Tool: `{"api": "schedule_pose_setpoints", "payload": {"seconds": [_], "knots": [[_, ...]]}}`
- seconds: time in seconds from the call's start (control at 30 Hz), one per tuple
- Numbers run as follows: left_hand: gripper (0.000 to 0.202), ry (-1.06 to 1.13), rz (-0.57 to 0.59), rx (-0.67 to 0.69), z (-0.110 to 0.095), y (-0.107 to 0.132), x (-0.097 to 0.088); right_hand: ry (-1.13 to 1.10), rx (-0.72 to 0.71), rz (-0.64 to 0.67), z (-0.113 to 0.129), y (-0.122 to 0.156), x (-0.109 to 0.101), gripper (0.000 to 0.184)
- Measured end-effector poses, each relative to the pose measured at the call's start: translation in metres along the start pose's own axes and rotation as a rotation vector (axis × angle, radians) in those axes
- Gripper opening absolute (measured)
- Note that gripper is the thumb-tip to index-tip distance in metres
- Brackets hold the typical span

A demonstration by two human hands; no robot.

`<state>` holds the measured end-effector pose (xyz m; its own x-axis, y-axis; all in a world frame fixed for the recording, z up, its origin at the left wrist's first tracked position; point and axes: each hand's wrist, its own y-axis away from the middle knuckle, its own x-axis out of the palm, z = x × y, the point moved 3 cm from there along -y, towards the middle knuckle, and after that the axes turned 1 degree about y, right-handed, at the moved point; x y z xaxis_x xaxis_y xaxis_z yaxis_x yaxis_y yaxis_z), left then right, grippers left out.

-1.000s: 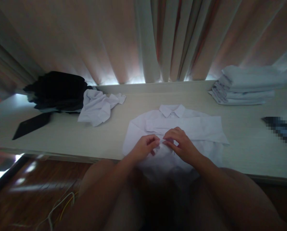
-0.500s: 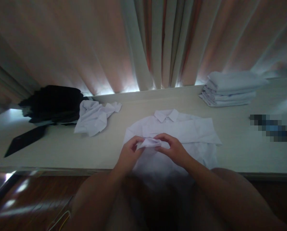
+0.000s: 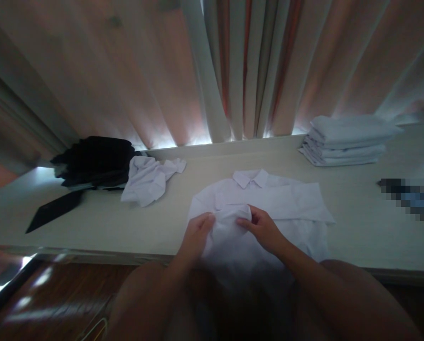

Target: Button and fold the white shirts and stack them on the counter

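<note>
A white collared shirt (image 3: 283, 201) lies spread in front of me, its collar toward the window side and one sleeve laid across to the right. Its lower part runs over the table's near edge toward my lap, where it turns dim and blurred. At the shirt's left, my left hand (image 3: 198, 233) pinches the cloth between thumb and fingers. My right hand (image 3: 263, 229) grips the same piece a short way to the right, thumb on top and fingers behind. Between the two hands the fabric is stretched into a small flat panel.
On the pale table (image 3: 155, 232), a black stack of folded clothes (image 3: 101, 161) sits left, beside a crumpled white garment (image 3: 148, 182) and a flat black item (image 3: 55, 210). Folded white clothes (image 3: 350, 142) are stacked at back right. A pixelated object (image 3: 410, 196) lies far right. Curtains (image 3: 144, 71) hang behind.
The cloth between my hands has opened from a narrow bunched fold into a wider flat panel, and my hands have spread slightly apart. The whole view has shifted a little down and right.
</note>
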<state>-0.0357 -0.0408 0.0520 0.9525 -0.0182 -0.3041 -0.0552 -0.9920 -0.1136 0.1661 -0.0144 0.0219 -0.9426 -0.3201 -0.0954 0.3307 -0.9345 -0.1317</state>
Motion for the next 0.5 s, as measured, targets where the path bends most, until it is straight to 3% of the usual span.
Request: {"api": "schedule_pose_setpoints", "payload": {"seconds": [0.17, 0.3, 0.5], "knots": [[0.031, -0.080, 0.051, -0.051, -0.003, -0.002, 0.006, 0.003, 0.047, 0.014, -0.003, 0.001, -0.002, 0.032], [0.023, -0.116, 0.036, 0.048, -0.005, -0.004, -0.007, 0.050, 0.029, 0.020, -0.001, 0.004, 0.000, 0.039], [0.033, -0.250, 0.443, 0.032, 0.006, 0.002, -0.028, 0.223, -0.019, 0.220, -0.001, 0.021, 0.026, 0.044]]}}
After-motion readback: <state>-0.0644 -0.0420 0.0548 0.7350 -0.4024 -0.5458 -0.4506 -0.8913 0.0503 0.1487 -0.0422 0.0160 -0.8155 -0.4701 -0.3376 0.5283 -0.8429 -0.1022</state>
